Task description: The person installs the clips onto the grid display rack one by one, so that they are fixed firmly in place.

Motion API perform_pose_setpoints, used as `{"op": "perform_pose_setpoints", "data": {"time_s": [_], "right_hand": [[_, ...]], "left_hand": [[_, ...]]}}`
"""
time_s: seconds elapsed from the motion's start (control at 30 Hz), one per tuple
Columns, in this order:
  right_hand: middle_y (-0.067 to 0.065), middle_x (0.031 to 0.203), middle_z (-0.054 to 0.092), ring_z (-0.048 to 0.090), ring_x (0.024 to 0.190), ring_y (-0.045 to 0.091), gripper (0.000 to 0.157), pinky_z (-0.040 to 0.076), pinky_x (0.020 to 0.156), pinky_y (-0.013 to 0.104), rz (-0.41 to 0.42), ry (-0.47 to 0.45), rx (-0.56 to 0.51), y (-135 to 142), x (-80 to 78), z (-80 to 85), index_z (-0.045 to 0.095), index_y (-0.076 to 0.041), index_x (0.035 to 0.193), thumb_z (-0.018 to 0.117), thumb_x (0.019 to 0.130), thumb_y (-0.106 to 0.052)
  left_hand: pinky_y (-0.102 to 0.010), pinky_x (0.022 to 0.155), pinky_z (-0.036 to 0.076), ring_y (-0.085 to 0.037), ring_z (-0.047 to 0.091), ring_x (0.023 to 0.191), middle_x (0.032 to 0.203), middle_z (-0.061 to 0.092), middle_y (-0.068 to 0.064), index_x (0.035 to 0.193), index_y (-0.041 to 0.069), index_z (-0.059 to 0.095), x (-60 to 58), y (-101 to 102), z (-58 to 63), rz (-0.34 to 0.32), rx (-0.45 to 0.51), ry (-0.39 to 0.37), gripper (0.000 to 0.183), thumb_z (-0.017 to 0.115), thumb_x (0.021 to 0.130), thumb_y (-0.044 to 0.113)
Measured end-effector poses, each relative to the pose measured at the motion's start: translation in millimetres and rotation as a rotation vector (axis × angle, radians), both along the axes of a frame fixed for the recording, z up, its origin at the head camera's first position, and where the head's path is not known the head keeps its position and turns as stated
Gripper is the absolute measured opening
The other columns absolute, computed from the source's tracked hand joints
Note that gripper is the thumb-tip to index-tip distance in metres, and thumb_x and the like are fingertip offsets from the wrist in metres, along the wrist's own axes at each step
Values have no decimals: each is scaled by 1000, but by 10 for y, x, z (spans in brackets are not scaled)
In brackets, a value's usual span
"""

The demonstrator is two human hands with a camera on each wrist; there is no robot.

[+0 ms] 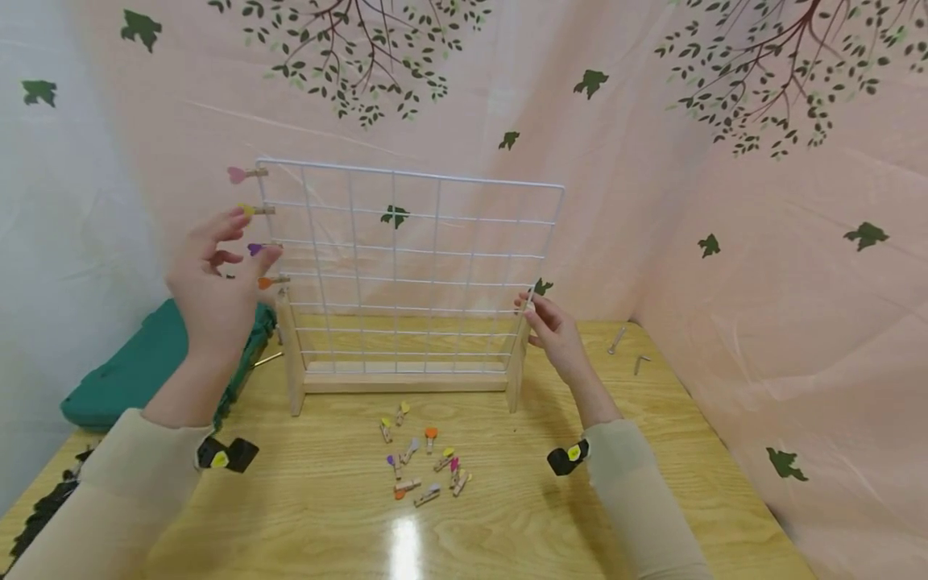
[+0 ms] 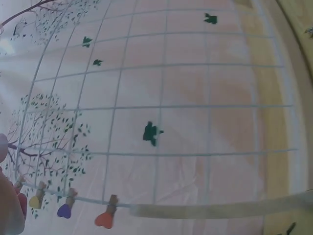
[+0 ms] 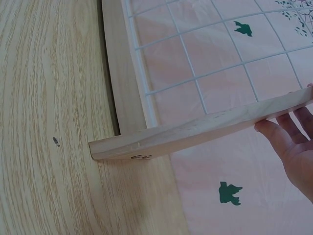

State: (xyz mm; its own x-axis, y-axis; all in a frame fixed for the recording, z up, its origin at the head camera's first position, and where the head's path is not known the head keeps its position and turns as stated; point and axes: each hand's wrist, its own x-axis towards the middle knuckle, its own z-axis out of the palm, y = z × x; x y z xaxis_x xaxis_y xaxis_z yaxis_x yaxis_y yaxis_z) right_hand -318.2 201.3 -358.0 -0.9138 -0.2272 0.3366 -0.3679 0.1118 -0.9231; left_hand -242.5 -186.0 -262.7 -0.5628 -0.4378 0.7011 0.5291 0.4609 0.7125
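A white wire grid [image 1: 348, 168] stands upright in a wooden stand [image 1: 406, 387] on the table. Clipped down its left edge are clothespins with hearts: pink [image 1: 238, 175], yellow [image 1: 247, 210], purple [image 1: 254, 250] and orange [image 1: 265, 283]. My left hand [image 1: 217, 294] is beside them, thumb and fingers spread apart, fingertips right at the yellow heart and thumb near the purple one. Only part of that hand's fingers [image 2: 10, 210] shows in the left wrist view. On the other side my right hand [image 1: 558, 338] grips the stand's right post [image 3: 195, 127] near its upper end.
Several loose heart clothespins [image 1: 431, 439] lie scattered in front of the stand. A green cloth bag [image 1: 138, 374] sits on the left, behind my left arm. At the right back lie a bolt [image 1: 617, 339] and a hex key [image 1: 641, 364]. Patterned curtain [image 1: 464, 97] surrounds the table.
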Motion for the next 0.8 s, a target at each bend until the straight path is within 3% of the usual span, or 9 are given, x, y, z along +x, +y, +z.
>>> {"op": "perform_pose_setpoints", "data": {"time_s": [0.13, 0.27, 0.47, 0.57, 0.67, 0.8], "right_hand": [[18, 131, 44, 43, 119, 31, 39, 40, 86, 51, -10, 2, 4, -1, -3, 4, 42, -4, 130, 46, 93, -17], [17, 131, 45, 44, 119, 30, 39, 41, 86, 50, -18, 0, 7, 3, 1, 12, 43, -5, 130, 46, 93, -18], [19, 131, 44, 42, 119, 36, 39, 41, 86, 50, -3, 7, -10, 8, 13, 23, 43, -5, 130, 46, 93, -17], [19, 131, 44, 43, 118, 34, 38, 41, 86, 51, -11, 0, -4, 6, 21, 25, 44, -7, 130, 46, 93, -17], [18, 130, 45, 45, 117, 30, 39, 41, 86, 51, -26, -5, 8, -2, 25, 25, 43, -5, 130, 46, 93, -17], [17, 130, 46, 45, 117, 30, 41, 40, 87, 52, -30, -7, 13, -13, 20, 13, 40, -1, 130, 46, 93, -17]], "left_hand": [[-18, 67, 39, -8, 49, 79, 102, 62, -2, 109, 17, 64, 44, 79, -481, -92, -219, -110, 41, 75, 70, 20], [-25, 63, 42, -15, 51, 81, 101, 62, -4, 112, 17, 61, 130, 248, -999, -227, -439, -288, 44, 74, 71, 26], [-31, 65, 45, -24, 56, 89, 107, 63, -3, 112, 13, 61, 121, 409, -1612, -428, -549, -463, 49, 77, 67, 24], [-32, 66, 46, -24, 55, 88, 108, 62, -3, 114, 11, 60, 68, 436, -1812, -511, -556, -563, 51, 76, 67, 24], [-32, 68, 46, -21, 55, 84, 104, 63, -5, 115, 8, 59, -1, 452, -1928, -573, -568, -637, 55, 77, 66, 26], [-25, 66, 43, -12, 52, 77, 93, 62, -1, 110, 4, 61, -87, 480, -2027, -578, -601, -699, 54, 76, 66, 31]]}}
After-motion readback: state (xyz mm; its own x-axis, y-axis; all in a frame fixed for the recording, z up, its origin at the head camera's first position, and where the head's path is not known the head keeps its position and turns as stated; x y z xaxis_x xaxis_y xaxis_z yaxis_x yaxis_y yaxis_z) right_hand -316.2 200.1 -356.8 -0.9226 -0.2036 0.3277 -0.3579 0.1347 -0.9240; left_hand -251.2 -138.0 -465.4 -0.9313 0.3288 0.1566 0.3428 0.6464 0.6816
